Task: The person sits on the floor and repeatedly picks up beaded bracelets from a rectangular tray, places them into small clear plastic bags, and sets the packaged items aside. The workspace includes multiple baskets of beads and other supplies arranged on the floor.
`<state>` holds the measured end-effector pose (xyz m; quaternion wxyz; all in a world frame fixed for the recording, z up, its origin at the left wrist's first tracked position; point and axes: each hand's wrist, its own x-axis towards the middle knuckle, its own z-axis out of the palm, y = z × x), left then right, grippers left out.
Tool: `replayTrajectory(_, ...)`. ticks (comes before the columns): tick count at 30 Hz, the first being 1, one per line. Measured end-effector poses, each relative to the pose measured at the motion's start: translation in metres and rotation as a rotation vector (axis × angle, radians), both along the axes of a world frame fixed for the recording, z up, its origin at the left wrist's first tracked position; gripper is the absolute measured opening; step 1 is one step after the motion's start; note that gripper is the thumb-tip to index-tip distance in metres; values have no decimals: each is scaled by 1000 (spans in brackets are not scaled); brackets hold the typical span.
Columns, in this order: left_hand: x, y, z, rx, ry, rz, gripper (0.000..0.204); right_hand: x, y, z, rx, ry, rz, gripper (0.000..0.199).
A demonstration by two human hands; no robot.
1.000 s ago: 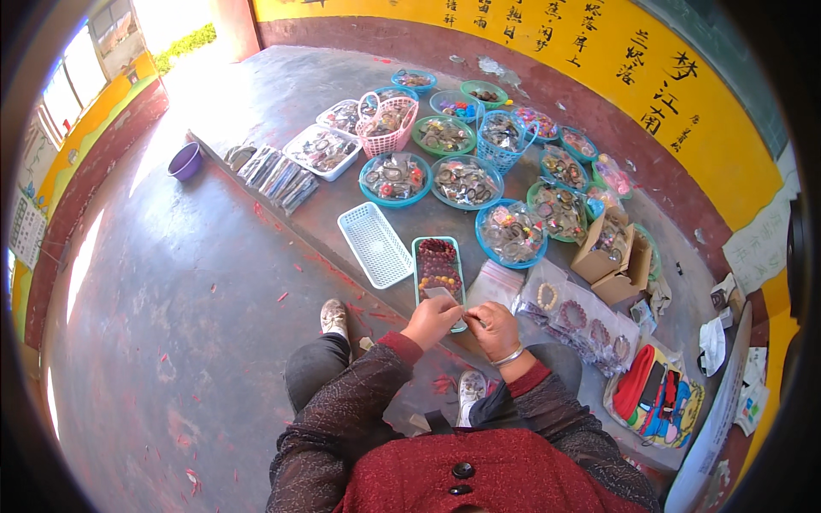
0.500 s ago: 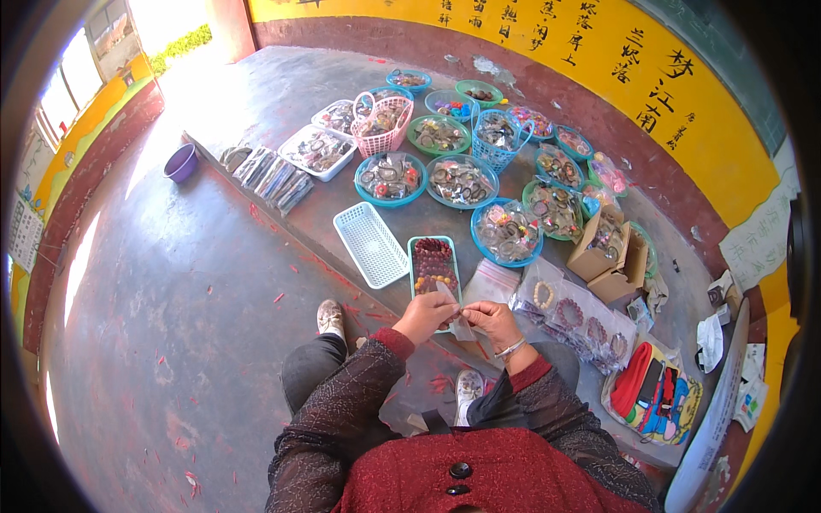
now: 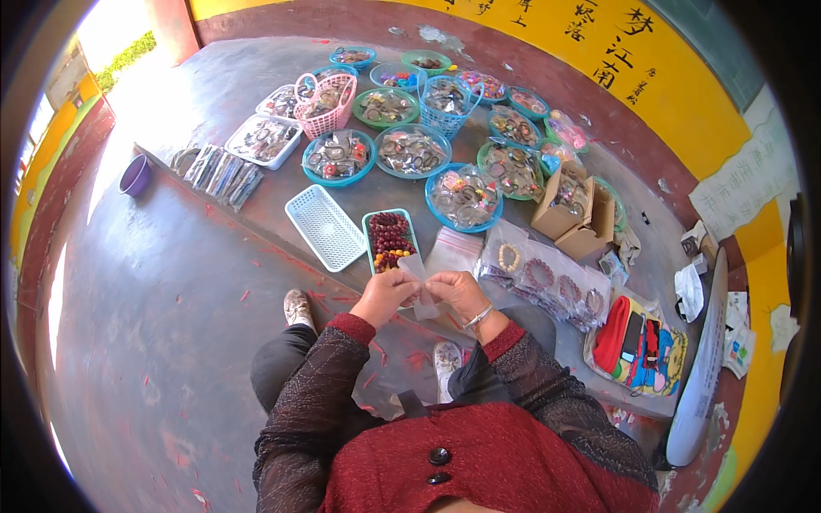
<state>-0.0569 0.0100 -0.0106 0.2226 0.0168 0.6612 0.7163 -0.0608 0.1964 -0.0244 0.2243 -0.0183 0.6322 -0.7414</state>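
A small clear plastic bag (image 3: 413, 271) is stretched between my two hands in front of me. My left hand (image 3: 385, 295) pinches one side of it and my right hand (image 3: 460, 295), with a bracelet on the wrist, pinches the other. I cannot make out anything inside the bag. Just beyond the left hand, a pale green basket (image 3: 369, 221) holds dark red bead bracelets (image 3: 390, 231) and yellow-orange ones nearest me. A stack of flat clear bags (image 3: 455, 250) lies past the right hand. To its right are bagged bead bracelets (image 3: 540, 274).
A bare pale basket (image 3: 301, 203) stands left of the bead basket. Behind are round basins (image 3: 339, 179) of packaged items, a pink handled basket (image 3: 329, 124) and a cardboard box (image 3: 558, 221). A colourful bag (image 3: 637, 376) lies at right; a purple bowl (image 3: 135, 176) stands far left.
The view has shifted, so everything sits further left in it. My hands have drawn slightly apart, and more of the clear bag shows upright between them.
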Motion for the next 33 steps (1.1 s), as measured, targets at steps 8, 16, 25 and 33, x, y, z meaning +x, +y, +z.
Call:
replayTrajectory(8,0,-2,0,59,-54,23,13,4,-7,3,65,162,24,16)
replayTrajectory(16,-1,0,-6,30,-57,6,14,5,-5,-1,267,260,-2,17)
replayTrajectory(25,-2,1,-10,-47,6,-18,12,5,-3,-5,247,230,13,15)
replayTrajectory(33,1,1,-13,-137,74,-29,8,5,-4,0,219,189,78,10)
